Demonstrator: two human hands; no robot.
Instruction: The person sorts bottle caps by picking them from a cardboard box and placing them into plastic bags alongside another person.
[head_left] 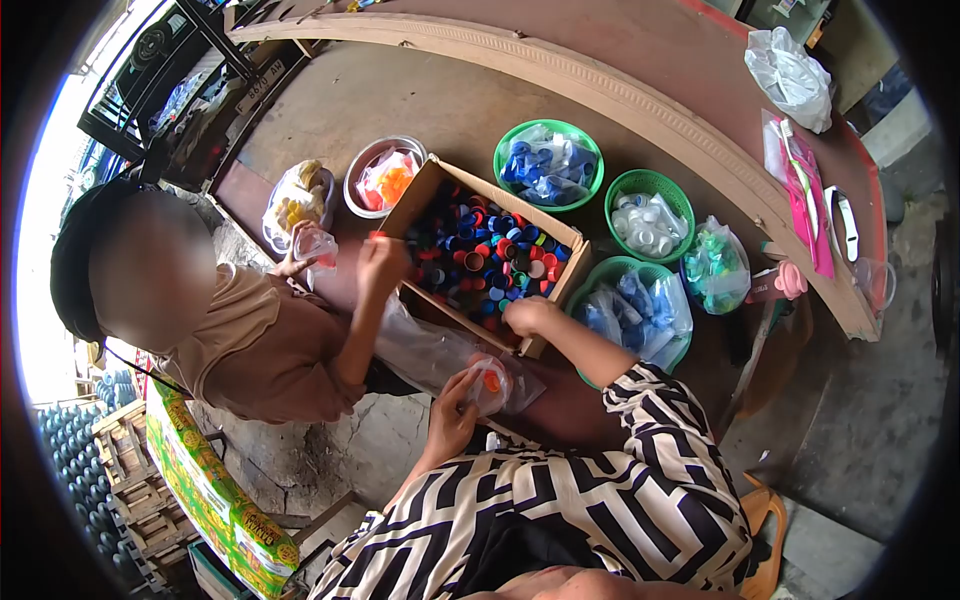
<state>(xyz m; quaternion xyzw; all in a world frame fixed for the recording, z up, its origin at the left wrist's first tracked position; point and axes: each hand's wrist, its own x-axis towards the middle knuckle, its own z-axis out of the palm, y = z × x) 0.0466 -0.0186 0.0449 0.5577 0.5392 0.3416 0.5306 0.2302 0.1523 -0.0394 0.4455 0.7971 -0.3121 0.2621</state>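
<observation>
My left hand grips a small clear plastic bag with orange-red caps inside, held below the near side of the box. A cardboard box full of loose plastic bottle caps, mostly blue, black and red, sits on the table. Reaching into its near right corner, my right hand has its fingers curled down at the caps; what they hold, if anything, is hidden. Across the box's left corner, a co-worker's hand is raised with something red at the fingertips. That person's other hand holds a clear bag.
Baskets holding bagged caps surround the box: blue caps in a green basket, white caps in another green basket, more blue caps in a teal basket. A metal bowl stands left. A wooden rail curves behind.
</observation>
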